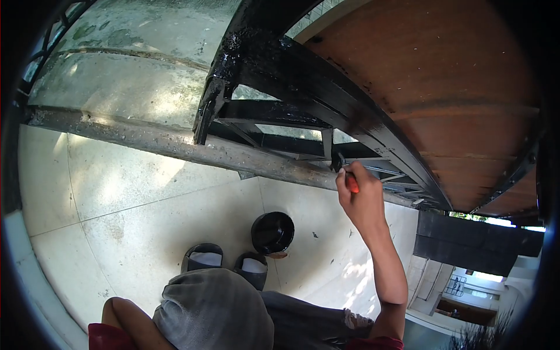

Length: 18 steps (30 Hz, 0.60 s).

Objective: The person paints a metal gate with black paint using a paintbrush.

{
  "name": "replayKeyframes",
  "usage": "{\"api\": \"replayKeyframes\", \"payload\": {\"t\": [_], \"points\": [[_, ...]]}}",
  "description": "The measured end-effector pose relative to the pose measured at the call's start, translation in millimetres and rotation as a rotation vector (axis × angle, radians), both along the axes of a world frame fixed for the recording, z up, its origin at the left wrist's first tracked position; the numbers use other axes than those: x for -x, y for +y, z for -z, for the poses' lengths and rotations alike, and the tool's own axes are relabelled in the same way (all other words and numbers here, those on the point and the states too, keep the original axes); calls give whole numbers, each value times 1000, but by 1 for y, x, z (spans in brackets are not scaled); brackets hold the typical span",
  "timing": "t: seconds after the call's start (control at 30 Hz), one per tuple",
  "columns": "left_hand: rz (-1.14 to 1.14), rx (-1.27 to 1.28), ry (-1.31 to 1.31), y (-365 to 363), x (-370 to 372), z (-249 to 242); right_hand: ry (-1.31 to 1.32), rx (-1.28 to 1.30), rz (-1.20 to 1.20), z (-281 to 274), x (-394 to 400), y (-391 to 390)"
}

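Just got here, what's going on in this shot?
A person crouches on a pale tiled floor by a black metal frame backed with brown panels. The right hand grips a red-handled tool, apparently a brush, its dark end up at the frame's lower bars; contact is hard to confirm. The left hand is out of sight. A round black container sits on the floor just ahead of the slippered feet.
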State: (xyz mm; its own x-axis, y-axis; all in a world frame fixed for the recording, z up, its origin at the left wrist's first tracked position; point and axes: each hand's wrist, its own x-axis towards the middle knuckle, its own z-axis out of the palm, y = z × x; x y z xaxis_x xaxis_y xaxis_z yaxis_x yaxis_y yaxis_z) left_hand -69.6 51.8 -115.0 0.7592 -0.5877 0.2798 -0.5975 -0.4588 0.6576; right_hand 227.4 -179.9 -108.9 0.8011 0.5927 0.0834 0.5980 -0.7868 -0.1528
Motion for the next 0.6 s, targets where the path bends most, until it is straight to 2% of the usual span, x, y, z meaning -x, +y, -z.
{"api": "replayKeyframes", "payload": {"t": [0.1,0.2,0.33,0.4,0.47,0.6], "points": [[2,-6,6,2,1,0,-77,-76,16,2,-1,3],[1,1,-1,2,0,1,8,10,4,8,4,-8],[14,7,3,2,0,0,-38,-88,53,-7,4,4],[20,8,0,2,0,0,-42,-41,37,0,4,-5],[21,10,-2,1,-1,0,61,21,10,-2,11,-10],[38,13,0,1,-1,-1,90,65,-7,-29,34,-1]]}}
